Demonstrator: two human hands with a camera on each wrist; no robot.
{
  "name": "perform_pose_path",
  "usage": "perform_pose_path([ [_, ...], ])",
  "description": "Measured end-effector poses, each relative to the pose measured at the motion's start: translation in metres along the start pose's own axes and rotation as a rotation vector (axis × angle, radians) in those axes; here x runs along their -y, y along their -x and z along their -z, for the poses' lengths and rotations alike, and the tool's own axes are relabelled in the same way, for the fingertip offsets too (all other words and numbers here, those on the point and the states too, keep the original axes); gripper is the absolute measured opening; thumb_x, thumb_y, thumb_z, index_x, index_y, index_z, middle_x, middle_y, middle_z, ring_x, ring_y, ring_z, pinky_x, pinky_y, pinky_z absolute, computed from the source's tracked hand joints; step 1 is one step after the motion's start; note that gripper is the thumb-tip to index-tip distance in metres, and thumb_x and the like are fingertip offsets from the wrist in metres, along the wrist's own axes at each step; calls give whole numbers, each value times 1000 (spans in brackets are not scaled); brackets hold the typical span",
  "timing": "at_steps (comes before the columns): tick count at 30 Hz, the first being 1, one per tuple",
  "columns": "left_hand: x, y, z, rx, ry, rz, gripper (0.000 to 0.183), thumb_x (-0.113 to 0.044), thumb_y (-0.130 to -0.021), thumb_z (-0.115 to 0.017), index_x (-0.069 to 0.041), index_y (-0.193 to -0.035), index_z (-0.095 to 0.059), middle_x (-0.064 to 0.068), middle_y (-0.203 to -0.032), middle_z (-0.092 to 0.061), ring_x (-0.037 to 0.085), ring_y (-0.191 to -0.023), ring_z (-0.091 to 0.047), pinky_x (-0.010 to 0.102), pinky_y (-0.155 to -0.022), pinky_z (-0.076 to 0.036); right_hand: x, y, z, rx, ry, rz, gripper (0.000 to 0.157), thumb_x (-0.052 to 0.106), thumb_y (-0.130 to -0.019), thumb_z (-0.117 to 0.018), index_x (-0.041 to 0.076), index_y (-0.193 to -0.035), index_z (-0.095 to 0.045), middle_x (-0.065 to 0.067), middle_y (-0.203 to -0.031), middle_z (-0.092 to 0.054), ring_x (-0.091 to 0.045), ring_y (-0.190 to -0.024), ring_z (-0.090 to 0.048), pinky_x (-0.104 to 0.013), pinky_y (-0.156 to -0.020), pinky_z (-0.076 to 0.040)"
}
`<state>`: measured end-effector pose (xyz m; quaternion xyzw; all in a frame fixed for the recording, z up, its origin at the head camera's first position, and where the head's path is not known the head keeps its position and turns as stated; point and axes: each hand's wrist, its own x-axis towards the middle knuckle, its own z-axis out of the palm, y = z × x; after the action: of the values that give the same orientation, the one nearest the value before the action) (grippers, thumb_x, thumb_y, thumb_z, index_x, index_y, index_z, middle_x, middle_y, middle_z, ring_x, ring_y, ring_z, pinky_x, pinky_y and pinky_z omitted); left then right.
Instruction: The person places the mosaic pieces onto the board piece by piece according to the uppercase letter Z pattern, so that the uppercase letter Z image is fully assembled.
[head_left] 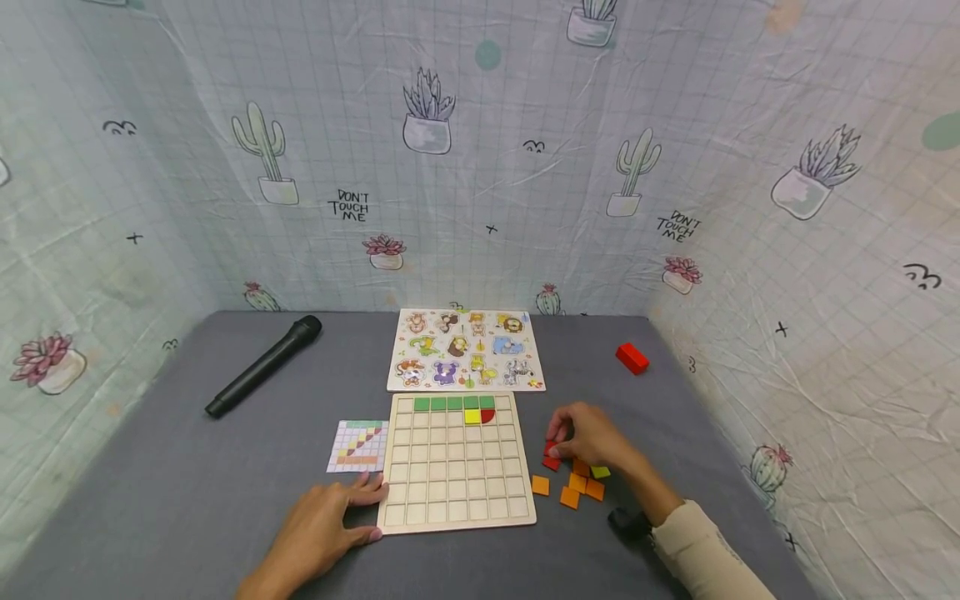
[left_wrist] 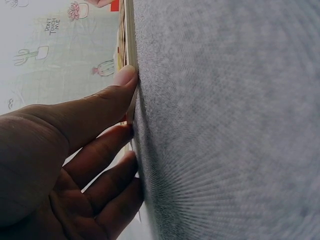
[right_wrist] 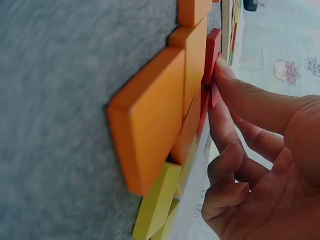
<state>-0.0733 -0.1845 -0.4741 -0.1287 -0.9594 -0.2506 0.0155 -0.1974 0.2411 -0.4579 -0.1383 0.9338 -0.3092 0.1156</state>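
A wooden grid board [head_left: 454,467] lies flat in front of me. Along its top row run several green tiles [head_left: 454,403], with a yellow tile [head_left: 472,417] and a red quarter-round piece [head_left: 487,416] just below. My left hand [head_left: 322,517] touches the board's left edge with thumb and fingers loosely extended. To the right of the board, my right hand [head_left: 592,435] pinches a small red piece [right_wrist: 215,92] between thumb and fingers; its full outline is hidden. Another red piece [right_wrist: 212,55] lies beside the fingertips. Orange tiles [right_wrist: 150,120] and yellow-green pieces [right_wrist: 157,200] are gathered under this hand.
A small card with a coloured grid pattern [head_left: 358,446] lies left of the board. Beyond the board is an animal puzzle board [head_left: 467,350]. A black microphone [head_left: 262,367] lies at the back left, a red block [head_left: 632,358] at the back right. Patterned cloth walls surround the table.
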Motion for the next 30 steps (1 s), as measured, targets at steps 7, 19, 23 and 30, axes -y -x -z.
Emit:
perform_pose_path([
  [7, 0, 0, 0, 5, -12, -7, 56, -34, -69, -97, -27, -123, -82, -4, -135, -75, 25, -124, -74, 48, -90, -58, 7, -4, -3, 44, -35, 120, 12, 15, -90, -86, 14, -93, -74, 2, -74, -65, -17, -67, -59, -27, -65, -48],
  [19, 1, 0, -1, 7, -13, -3, 57, -34, -69, -97, -27, -123, -82, -5, -135, -75, 23, -125, -73, 48, -91, -58, 35, -14, -13, -40, -45, 172, 18, 18, -96, -81, 15, -113, -75, 4, -88, -66, -13, -68, -56, -27, -65, -49],
  [23, 0, 0, -1, 1, -7, -6, 57, -33, -69, -97, -27, -123, -82, -4, -134, -75, 25, -124, -74, 48, -91, -58, 42, -18, -16, -42, -71, 183, 15, 20, -99, -77, 17, -114, -76, 4, -88, -69, -15, -68, -60, -27, -65, -50],
  [30, 0, 0, 0, -2, -4, -4, 57, -33, -69, -97, -25, -123, -82, 0, -134, -75, 28, -124, -74, 50, -92, -57, 53, -21, -19, -94, -143, 172, 11, 24, -96, -80, 19, -99, -70, 1, -86, -72, -23, -73, -66, -29, -67, -51],
])
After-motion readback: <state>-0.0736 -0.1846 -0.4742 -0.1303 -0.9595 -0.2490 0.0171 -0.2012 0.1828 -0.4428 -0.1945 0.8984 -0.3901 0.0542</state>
